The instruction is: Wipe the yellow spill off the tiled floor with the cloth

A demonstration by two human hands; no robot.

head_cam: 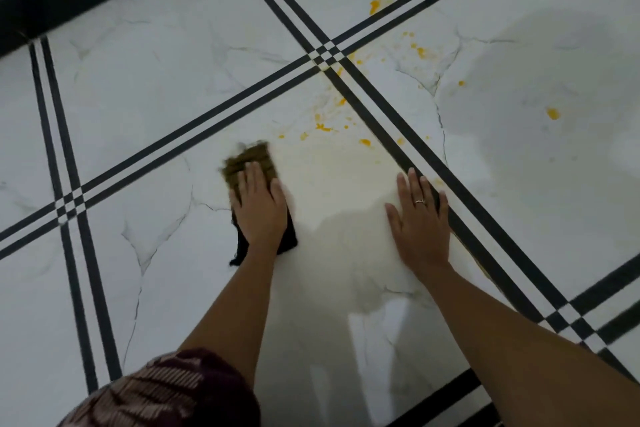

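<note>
Yellow spill (323,127) lies as scattered drops just beyond the fingertips of the left hand (259,208) and off to its right, on the white floor (138,87). More drops run farther out, past the crossing of the black stripes (325,55), onto the next tile. Between the two hands I see a pale yellowish smear on the tile. The cloth (247,158) sits under the left hand: its far end pokes out ahead of the fingers, brownish and blurred, and its dark near end shows on either side of the wrist. That hand is flat, fingers straight and close together, pressing the cloth down rather than clutching it. The right hand (420,222) lies well to the right of the cloth, palm down on bare tile, fingers spread and relaxed, gripping nothing. Its fingertips reach a black stripe, and one finger wears a ring (419,201). Patterned maroon fabric (166,392) shows near the left elbow.
</note>
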